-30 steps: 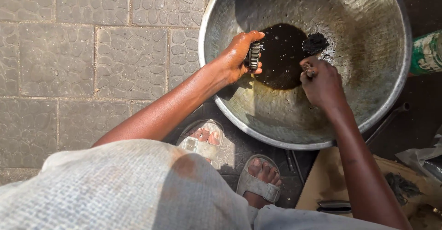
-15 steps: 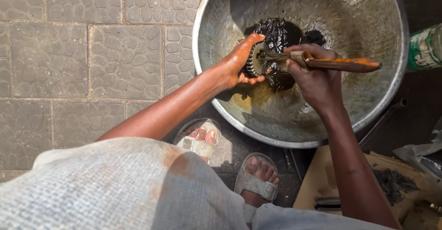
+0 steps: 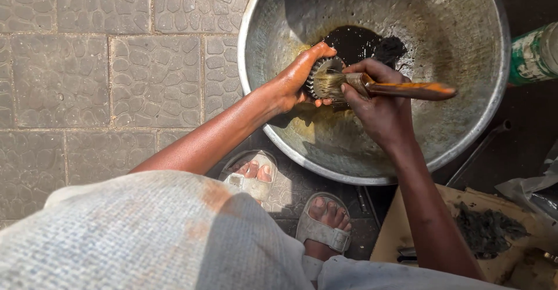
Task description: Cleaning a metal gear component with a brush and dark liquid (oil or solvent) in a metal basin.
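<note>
- Over the metal basin, the left hand gripped a toothed gear, fingers wrapped on its rim.
- The right hand clenched a brush, bristles against the gear.
- Dark liquid pooled just behind.

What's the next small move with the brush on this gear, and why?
Probably turn the round toothed metal gear slightly in the left hand: the right hand has the orange-handled brush with its bristles on one side only, over the dark liquid in the large metal basin.
</note>
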